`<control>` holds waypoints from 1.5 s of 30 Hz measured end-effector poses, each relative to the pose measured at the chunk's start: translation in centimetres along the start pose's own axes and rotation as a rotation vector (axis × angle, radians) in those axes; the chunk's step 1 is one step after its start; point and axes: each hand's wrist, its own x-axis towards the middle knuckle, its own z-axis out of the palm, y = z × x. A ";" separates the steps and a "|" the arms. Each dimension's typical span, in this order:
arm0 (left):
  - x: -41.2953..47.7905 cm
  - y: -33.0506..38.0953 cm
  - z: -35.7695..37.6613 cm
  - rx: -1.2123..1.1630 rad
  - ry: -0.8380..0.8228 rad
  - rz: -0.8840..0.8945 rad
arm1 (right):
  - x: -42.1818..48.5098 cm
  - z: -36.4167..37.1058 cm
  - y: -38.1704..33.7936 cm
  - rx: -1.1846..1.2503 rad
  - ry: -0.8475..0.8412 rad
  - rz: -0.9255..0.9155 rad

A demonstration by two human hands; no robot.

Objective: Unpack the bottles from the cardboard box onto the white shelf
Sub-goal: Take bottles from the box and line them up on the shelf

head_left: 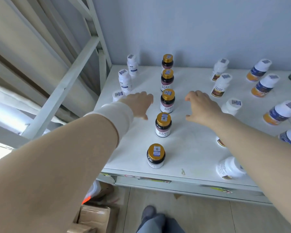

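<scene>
Seen from the head camera, the middle gold-capped bottle (167, 100) stands upright on the white shelf (191, 148). It is third of five alike in a straight row running from the shelf's front edge to the back wall. The left hand (138, 105) hovers just left of that bottle and the right hand (202, 106) just right of it. Neither touches it and both hold nothing, their fingers loosely bent and slightly apart, thumbs out. Farther left of the bottle stand white bottles with blue labels (125, 81). Farther right are brown-labelled white bottles (221, 86), then blue-and-orange bottles (263, 87). The cardboard box (92, 217) sits on the floor, below and to the left of that bottle.
</scene>
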 end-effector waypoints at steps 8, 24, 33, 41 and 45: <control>-0.4 1.3 2.8 -0.309 -0.061 0.134 | 1.7 3.2 0.3 0.361 0.047 0.081; -0.4 1.8 5.9 -0.815 0.037 0.037 | 6.2 5.7 -1.5 0.764 0.039 0.039; 0.0 2.2 6.4 -0.790 0.043 0.070 | 6.5 6.5 -1.8 0.790 -0.001 0.023; -0.5 1.5 5.3 -0.659 -0.037 0.102 | 6.5 4.2 -0.7 0.568 -0.028 -0.034; -0.2 -0.8 2.0 -0.361 0.006 0.079 | 6.8 0.2 1.9 0.287 0.029 -0.092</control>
